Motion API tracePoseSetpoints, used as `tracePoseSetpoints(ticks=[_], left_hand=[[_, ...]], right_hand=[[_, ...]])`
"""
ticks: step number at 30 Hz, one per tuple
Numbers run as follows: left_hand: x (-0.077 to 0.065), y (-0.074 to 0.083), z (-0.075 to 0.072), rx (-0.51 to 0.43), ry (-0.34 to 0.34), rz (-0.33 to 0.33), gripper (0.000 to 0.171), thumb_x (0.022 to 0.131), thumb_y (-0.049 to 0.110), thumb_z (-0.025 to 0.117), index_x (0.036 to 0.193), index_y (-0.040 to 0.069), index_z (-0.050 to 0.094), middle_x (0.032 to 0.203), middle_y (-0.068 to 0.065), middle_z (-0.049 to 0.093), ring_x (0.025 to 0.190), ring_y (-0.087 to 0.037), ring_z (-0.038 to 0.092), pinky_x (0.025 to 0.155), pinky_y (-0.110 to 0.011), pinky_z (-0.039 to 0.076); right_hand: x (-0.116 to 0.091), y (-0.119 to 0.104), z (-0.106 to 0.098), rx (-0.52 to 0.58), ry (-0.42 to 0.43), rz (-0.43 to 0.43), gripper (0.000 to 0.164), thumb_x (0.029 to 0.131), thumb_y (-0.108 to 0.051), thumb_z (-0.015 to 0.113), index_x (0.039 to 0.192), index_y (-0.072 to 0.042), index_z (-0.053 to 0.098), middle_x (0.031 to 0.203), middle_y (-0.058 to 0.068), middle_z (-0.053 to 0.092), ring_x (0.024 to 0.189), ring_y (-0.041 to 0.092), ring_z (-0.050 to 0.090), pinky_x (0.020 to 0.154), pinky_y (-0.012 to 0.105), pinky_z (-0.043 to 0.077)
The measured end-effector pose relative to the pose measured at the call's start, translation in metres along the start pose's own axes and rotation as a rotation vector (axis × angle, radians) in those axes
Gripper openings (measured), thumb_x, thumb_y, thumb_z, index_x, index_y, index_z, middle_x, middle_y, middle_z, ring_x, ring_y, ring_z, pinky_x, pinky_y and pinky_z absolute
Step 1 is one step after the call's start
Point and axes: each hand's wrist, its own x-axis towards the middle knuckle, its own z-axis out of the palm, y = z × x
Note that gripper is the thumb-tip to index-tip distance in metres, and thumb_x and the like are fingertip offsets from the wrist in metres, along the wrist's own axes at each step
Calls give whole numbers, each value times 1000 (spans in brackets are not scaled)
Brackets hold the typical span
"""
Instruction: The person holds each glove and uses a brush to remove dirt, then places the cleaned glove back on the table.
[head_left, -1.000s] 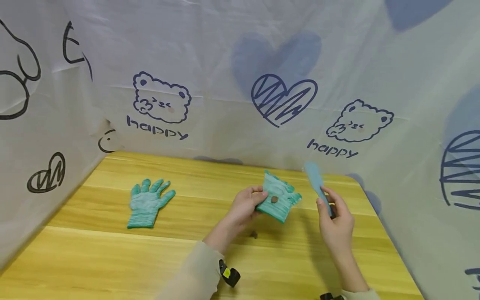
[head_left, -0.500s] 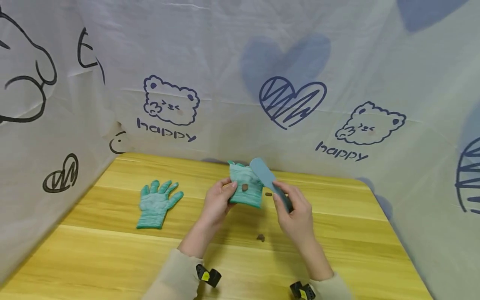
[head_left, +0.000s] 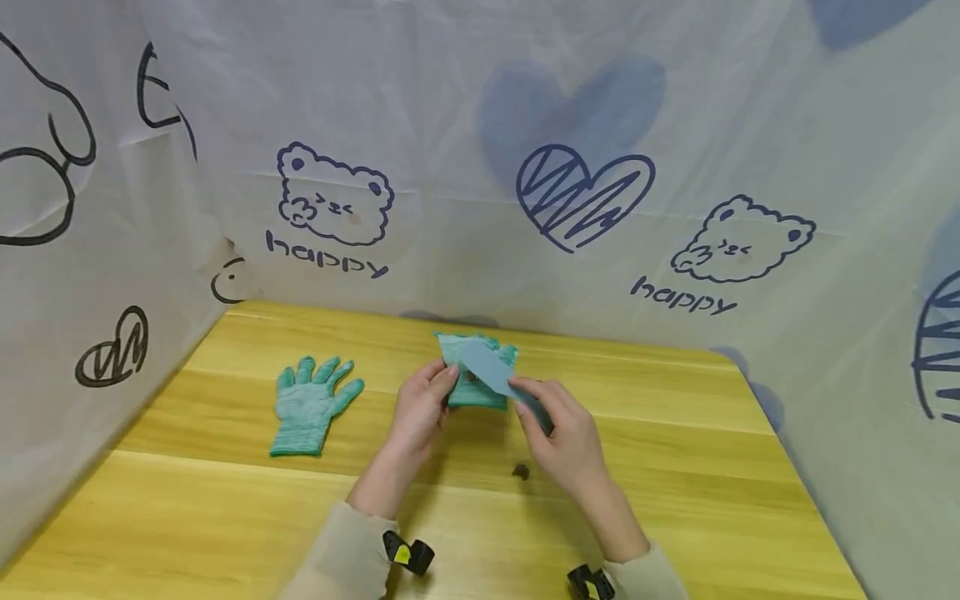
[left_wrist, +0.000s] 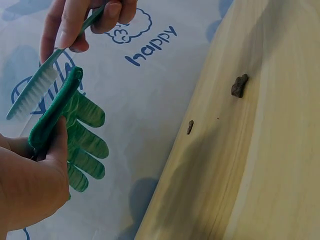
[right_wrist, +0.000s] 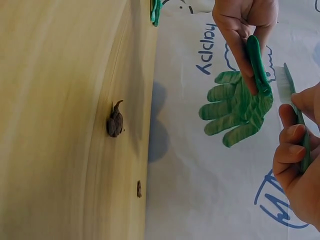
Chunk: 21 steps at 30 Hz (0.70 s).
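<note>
In the head view my left hand (head_left: 420, 408) pinches a green knitted glove (head_left: 480, 400) by its side, above the table. The glove's fingers hang limp in the left wrist view. A brown patch (head_left: 471, 378) shows on the glove, partly covered by a blue-green brush (head_left: 491, 367). My right hand (head_left: 566, 433) grips that brush by the handle, its head overlapping the glove in the head view. White bristles (left_wrist: 37, 92) face the glove in the left wrist view, with a small gap between them. A second green glove (head_left: 303, 408) lies flat, palm-side shape spread, on the left.
A dark brown lump (head_left: 521, 472) lies on the wooden table (head_left: 675, 467) below the hands. A smaller brown crumb (right_wrist: 139, 189) sits nearer the table's far edge in the right wrist view. A white printed sheet (head_left: 450, 250) hangs behind and at both sides.
My left hand has moved left with the glove. My right hand has brought the brush left, from well apart to over the glove, partly covering the brown patch.
</note>
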Motion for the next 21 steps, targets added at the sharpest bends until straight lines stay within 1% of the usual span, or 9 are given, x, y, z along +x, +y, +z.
tracePoseSetpoints(ticks=[2,3,6,7,11,14,17,21], left_hand=[[1,1,2,2,-6,0,39,109,15,56,143,-4,57,92,8,70,69,-2,56,55,-14,41],[1,1,3,4,-3,-6,38,109,15,56,142,-4,57,89,8,70,67,-2,55,54,-14,39],[1,0,4,12,2,-9,38,109,16,55,143,-2,57,87,8,69,65,-2,53,53,-14,37],[1,1,5,14,4,-9,38,109,16,55,143,-2,58,87,8,68,65,-2,53,52,-14,37],[1,1,5,1,-7,-4,39,110,14,54,144,-4,55,91,8,69,71,-2,57,58,-14,44],[2,1,4,-18,-5,5,40,110,13,54,145,-6,54,96,8,70,76,-1,60,63,-14,47],[2,1,3,-19,-10,-1,39,110,12,53,144,-6,54,96,8,71,77,-1,61,64,-13,49],[0,0,4,-4,-50,-20,38,110,10,53,143,-8,54,99,8,73,79,-1,63,67,-14,52]], right_hand=[[1,1,-2,-7,-2,-3,36,93,0,73,127,-8,70,107,7,72,83,16,65,65,31,55],[2,2,-3,-10,-2,-10,36,92,1,73,127,-7,70,107,7,72,82,16,65,64,31,55],[4,4,-6,-14,-10,-8,35,92,0,74,127,-7,70,107,8,72,82,15,65,64,30,56],[4,5,-8,-14,-10,-6,35,92,1,74,127,-7,70,106,8,72,79,14,64,62,29,55],[4,7,-14,-6,-17,14,32,92,0,75,123,-7,71,103,8,72,76,12,61,59,29,54],[5,9,-17,-12,-23,0,31,91,-2,76,121,-7,73,102,7,73,76,13,63,60,31,56],[4,11,-17,-22,-46,-15,29,91,-4,77,120,-8,73,100,5,73,74,13,62,59,28,54],[2,12,-19,-55,-72,3,28,91,-6,79,118,-9,74,98,2,73,71,9,58,57,24,50]])
